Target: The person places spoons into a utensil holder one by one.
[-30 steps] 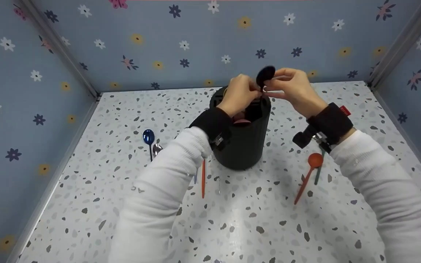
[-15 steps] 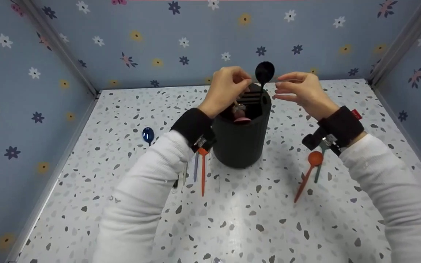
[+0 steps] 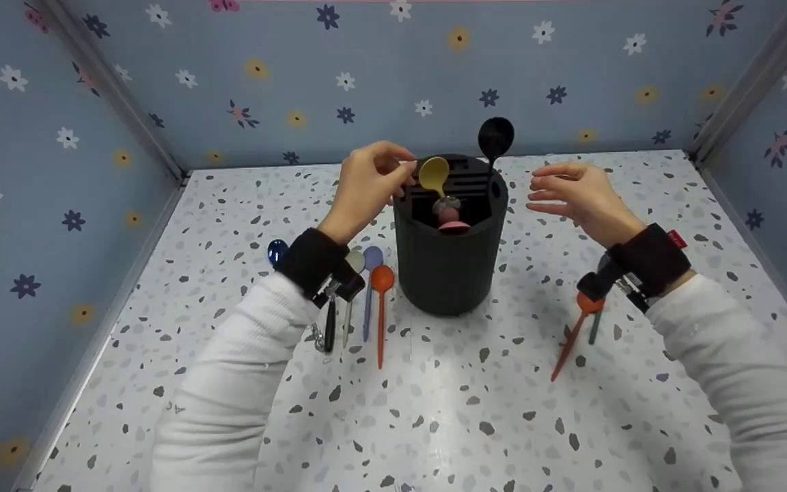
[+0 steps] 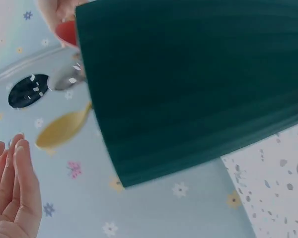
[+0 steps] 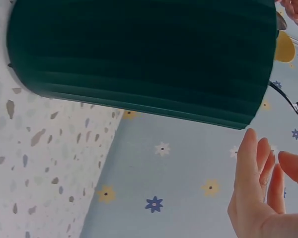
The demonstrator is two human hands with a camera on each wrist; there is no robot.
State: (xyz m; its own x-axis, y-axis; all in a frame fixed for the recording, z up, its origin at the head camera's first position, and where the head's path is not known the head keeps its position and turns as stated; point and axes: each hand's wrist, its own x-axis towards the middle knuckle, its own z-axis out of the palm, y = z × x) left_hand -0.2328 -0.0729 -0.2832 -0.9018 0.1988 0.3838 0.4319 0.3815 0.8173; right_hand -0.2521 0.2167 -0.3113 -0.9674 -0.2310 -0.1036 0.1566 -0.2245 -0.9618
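A dark ribbed utensil holder (image 3: 448, 266) with a slotted top stands upright on the table. From its right rear rises a black spoon (image 3: 496, 139). A yellow spoon (image 3: 434, 175), a grey spoon (image 4: 65, 78) and a pink-red spoon (image 3: 453, 226) also poke out of it. Beside the holder's left rim is my left hand (image 3: 369, 184), fingers loosely bent and holding nothing. My right hand (image 3: 581, 198) hovers apart from the holder on its right, fingers spread and relaxed; the right wrist view shows its fingertips near the rim.
Left of the holder lie an orange spoon (image 3: 381, 314), a purple spoon (image 3: 369, 294), a cream spoon (image 3: 354, 262) and a blue spoon (image 3: 277, 251), partly behind the left wrist. Another orange spoon (image 3: 569, 342) crosses a green handle (image 3: 595, 329) at right. Flowered panels surround the table.
Both hands have let go of the black spoon, which now stands in the holder. The left hand has moved left, uncovering the yellow spoon; the right has drawn back right and down.
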